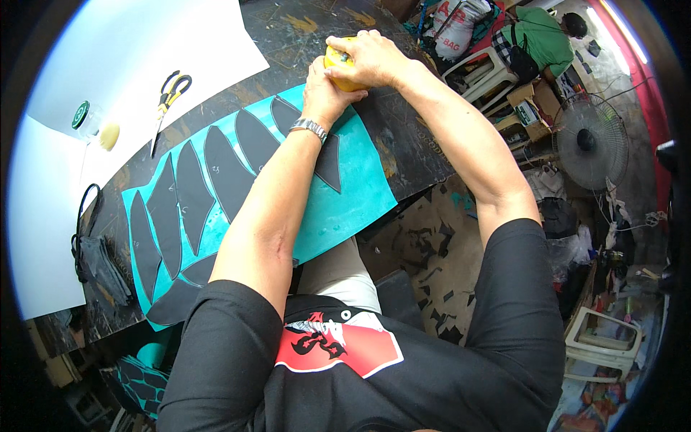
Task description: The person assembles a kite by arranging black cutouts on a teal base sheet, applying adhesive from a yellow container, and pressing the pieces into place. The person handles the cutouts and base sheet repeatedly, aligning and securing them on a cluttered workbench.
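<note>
At the far side of the table, both of my hands close around a yellow rounded object (337,60) with a dark spot on its top; its exact kind is not clear. My left hand (324,95), with a metal watch (309,129) on the wrist, grips it from the near left. Over its top and right side lies my right hand (372,59), fingers bent. Below my left forearm spreads a teal sheet (360,194), with several black leaf-shaped pieces (229,169) lying on it in a row. My left arm covers part of them.
Yellow-and-black scissors (170,97) and a glass jar with a green lid (85,119) lie on white sheets (180,43) at the left. Black scraps (439,248) litter the floor. On the right are a standing fan (590,140), plastic chairs (601,338) and a bending person in green (540,39).
</note>
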Demonstrator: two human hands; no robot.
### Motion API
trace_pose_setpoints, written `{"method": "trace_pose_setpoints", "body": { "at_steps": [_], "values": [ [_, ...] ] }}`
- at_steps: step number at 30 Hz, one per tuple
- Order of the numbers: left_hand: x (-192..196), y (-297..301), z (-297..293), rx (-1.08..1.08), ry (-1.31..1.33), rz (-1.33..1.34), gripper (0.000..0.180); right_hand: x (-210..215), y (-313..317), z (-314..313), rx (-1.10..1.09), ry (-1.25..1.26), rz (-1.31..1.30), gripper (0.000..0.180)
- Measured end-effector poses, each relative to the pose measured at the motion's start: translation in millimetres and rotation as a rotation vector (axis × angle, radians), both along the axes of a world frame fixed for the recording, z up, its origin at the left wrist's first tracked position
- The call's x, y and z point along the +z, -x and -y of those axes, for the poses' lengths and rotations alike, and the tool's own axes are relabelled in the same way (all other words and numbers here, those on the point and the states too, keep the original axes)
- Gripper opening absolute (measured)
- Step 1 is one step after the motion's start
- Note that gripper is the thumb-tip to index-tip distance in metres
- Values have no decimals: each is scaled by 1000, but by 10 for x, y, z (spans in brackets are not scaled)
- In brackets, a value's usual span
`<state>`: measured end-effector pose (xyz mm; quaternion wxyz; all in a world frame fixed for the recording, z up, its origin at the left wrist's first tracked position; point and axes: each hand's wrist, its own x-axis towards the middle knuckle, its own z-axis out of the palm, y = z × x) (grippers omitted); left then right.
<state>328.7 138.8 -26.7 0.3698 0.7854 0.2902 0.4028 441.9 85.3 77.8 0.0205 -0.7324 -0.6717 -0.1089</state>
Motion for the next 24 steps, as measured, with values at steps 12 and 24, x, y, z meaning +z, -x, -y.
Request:
{"method": "trace_pose_setpoints", "body": {
  "at_steps": [12,24],
  "values": [
    [-36,26,21,-19,-38,52,92,-47,14,167,65,-53,73,86],
    [24,40,22,-33,-28,-35,97,301,-149,-39,148,318,33,83]
  ]
}}
